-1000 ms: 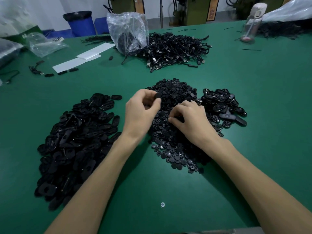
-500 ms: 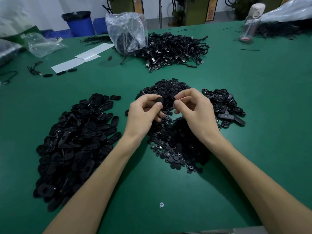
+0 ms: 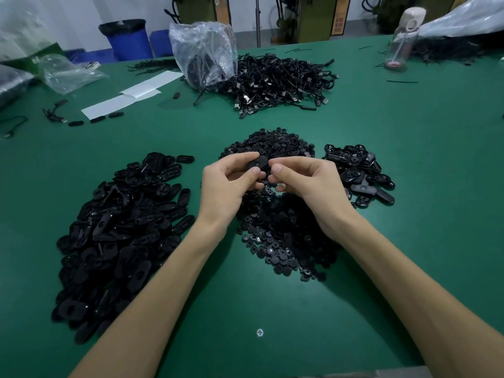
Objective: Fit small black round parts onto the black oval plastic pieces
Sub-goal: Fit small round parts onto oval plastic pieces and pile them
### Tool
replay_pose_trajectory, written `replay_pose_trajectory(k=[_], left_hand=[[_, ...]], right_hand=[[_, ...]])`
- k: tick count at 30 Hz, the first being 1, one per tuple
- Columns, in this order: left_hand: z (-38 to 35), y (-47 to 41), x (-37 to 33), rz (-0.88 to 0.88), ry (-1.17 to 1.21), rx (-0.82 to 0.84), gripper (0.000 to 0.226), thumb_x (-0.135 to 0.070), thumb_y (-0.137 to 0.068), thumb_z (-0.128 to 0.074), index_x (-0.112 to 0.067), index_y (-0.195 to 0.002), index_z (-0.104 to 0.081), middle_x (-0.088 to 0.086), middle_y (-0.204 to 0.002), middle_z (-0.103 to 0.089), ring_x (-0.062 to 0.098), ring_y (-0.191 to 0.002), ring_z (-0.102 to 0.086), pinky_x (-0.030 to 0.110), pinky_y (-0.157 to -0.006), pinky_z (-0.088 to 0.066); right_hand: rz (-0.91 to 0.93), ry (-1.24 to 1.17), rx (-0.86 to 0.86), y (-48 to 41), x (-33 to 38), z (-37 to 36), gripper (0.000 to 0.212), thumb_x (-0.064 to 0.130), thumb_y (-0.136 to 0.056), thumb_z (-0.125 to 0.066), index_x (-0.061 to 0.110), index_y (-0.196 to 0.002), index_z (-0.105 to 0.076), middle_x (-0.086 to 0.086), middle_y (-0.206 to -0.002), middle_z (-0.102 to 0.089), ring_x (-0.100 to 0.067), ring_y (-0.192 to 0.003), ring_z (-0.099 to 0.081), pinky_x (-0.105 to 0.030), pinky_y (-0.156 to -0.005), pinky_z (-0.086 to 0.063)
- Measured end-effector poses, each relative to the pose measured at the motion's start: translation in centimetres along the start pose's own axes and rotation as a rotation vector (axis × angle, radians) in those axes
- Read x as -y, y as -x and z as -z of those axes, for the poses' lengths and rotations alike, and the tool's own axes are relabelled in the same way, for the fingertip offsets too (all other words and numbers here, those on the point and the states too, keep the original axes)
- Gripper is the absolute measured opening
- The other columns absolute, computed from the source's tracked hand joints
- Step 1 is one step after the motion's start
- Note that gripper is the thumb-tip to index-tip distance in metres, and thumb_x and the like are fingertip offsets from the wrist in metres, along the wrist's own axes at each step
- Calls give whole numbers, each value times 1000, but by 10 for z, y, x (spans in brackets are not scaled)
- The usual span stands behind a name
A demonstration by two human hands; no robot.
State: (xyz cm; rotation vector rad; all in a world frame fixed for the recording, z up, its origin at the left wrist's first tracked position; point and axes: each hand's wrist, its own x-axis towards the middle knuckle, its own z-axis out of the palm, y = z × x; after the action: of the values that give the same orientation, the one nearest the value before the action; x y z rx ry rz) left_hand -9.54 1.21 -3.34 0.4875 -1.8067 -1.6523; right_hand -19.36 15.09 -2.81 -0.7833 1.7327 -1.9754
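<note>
My left hand holds a black oval plastic piece between thumb and fingers, raised above the middle heap. My right hand is right beside it with fingers curled, its fingertips pinched at the oval piece's right edge; whatever small round part it pinches is hidden. Below both hands lies a heap of small black round parts. A large pile of black oval pieces lies to the left. A smaller pile of oval pieces lies to the right.
On the green table, a heap of black cables and a clear plastic bag sit at the back. White paper strips lie back left, a water bottle back right. A screw head shows near me.
My right hand rose from the round-parts heap and came up against my left hand. The oval piece in my left hand now shows more plainly between the fingertips.
</note>
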Motion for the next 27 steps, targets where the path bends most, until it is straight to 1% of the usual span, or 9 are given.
replay_pose_trajectory(k=[4, 7, 9, 14, 17, 20, 23, 25, 27], left_hand=[[-2, 1, 0, 14, 12, 26, 35, 11, -91, -70, -1, -124, -71, 10, -104, -79, 20, -91, -79, 25, -79, -62], [-2, 1, -1, -2, 7, 32, 35, 8, -90, -73, -1, -123, -71, 10, -103, -79, 20, -91, -79, 24, -79, -61], [-3, 2, -1, -6, -2, 36, 34, 7, -89, -74, 0, -123, -71, 9, -102, -80, 20, -90, -79, 24, -78, -61], [-4, 3, -1, -11, -5, 52, 33, 6, -88, -76, 1, -120, -72, 11, -96, -80, 24, -86, -79, 29, -77, -63], [-5, 4, -2, -19, -27, 71, 33, 5, -88, -77, -2, -119, -73, 10, -94, -80, 24, -86, -79, 30, -77, -63], [-6, 6, -2, -29, -63, 85, 33, 4, -87, -78, -4, -119, -74, 9, -95, -80, 23, -86, -79, 29, -76, -63], [-7, 6, -1, -43, -126, 80, 34, 1, -87, -79, -7, -119, -74, 6, -94, -80, 23, -86, -78, 35, -78, -64], [-8, 6, 0, -68, -212, 75, 34, -4, -87, -81, -11, -120, -75, 3, -95, -80, 21, -87, -77, 38, -83, -63], [-10, 8, 0, -104, -307, 70, 35, -9, -87, -83, -16, -120, -76, -2, -98, -79, 15, -89, -76, 36, -87, -62]], right_hand=[[25, 33, -32, 0, 0, 1, 12, 13, -96, -70, 5, -100, -78, -12, -87, -77, -16, -77, -72, -26, -65, -55], [9, 33, -55, -1, 0, 4, 12, 16, -96, -70, 7, -98, -79, -15, -92, -76, -15, -77, -69, -28, -64, -51], [9, 34, -60, -2, 0, 5, 11, 15, -95, -72, 8, -98, -79, -15, -92, -76, -14, -76, -69, -28, -63, -51], [30, 83, -91, -3, -3, 7, 8, 16, -94, -74, 15, -100, -79, -4, -85, -78, -10, -73, -70, -21, -60, -51], [44, 96, -108, -3, -3, 8, 7, 15, -92, -76, 18, -98, -78, -3, -81, -77, -10, -73, -70, -21, -60, -51], [73, 143, -137, -4, -3, 8, 4, 14, -90, -78, 17, -93, -79, -3, -79, -77, -12, -74, -72, -22, -59, -51], [86, 194, -154, -5, -4, 7, 4, 14, -89, -79, 17, -92, -78, 0, -79, -78, -15, -74, -75, -22, -58, -51], [102, 243, -157, -5, -4, 7, 4, 18, -88, -80, 20, -90, -77, 3, -79, -77, -13, -75, -75, -23, -62, -52], [110, 272, -152, -5, -5, 6, 3, 21, -88, -81, 22, -88, -78, 5, -78, -77, -9, -75, -72, -23, -67, -51]])
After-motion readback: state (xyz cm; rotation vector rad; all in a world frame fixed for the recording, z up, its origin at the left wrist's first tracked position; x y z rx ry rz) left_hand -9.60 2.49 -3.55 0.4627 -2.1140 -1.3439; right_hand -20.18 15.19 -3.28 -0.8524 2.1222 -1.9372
